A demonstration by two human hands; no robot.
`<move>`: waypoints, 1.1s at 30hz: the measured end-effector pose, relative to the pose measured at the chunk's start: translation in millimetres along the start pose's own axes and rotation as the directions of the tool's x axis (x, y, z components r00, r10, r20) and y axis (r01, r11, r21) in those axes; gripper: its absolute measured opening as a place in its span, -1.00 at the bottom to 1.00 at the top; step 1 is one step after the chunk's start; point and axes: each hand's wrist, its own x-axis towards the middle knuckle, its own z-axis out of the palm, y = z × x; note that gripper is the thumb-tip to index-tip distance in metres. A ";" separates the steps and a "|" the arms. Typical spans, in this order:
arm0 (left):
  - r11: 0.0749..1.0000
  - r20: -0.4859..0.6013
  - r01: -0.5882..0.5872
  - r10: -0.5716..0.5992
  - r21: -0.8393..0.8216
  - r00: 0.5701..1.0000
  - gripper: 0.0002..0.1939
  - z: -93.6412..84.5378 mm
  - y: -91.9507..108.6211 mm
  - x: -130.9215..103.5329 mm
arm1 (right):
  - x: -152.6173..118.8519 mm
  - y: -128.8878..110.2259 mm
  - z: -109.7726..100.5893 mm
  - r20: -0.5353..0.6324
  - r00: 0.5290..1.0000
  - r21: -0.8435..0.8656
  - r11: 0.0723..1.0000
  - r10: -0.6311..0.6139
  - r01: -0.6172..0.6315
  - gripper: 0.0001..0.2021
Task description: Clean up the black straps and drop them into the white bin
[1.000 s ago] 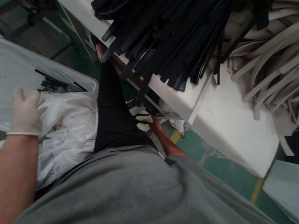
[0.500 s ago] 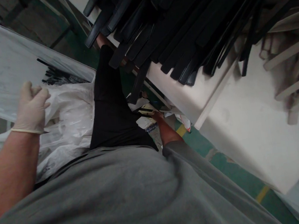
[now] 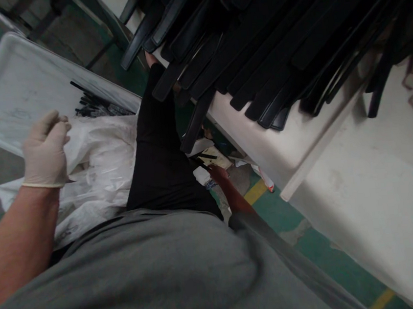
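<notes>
Between the hands (image 3: 45,154) (image 3: 219,174) lie white plastic sheeting (image 3: 107,160) and a black-trousered leg (image 3: 158,154).

Left hand (image 3: 46,154) pale-gloved, grey shirt (image 3: 156,273), seemingly short sleeves (image 3: 245,225), black trousers (image 3: 161,161)

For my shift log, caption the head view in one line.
Gloved left hand by white plastic, bare right hand low beside papers, black straps overhanging the table.
</notes>
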 end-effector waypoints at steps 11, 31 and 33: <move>0.853 0.475 -0.517 0.425 0.076 0.770 -0.63 -4.9 33.8 -49.0 | -52.0 -157.2 -59.0 0.250 0.965 -0.116 0.987 -0.076 0.107 -0.81; 0.763 -0.126 -0.117 0.048 -0.635 0.991 -0.61 -112.2 26.5 92.6 | 6.7 -242.9 -23.9 0.161 0.713 -0.099 0.708 -0.682 0.699 -0.78; 0.657 -0.203 -0.084 -0.107 -0.749 0.973 -0.58 -134.2 32.0 120.6 | 0.5 -246.6 -15.2 0.159 0.782 0.075 0.797 -0.602 0.599 -0.80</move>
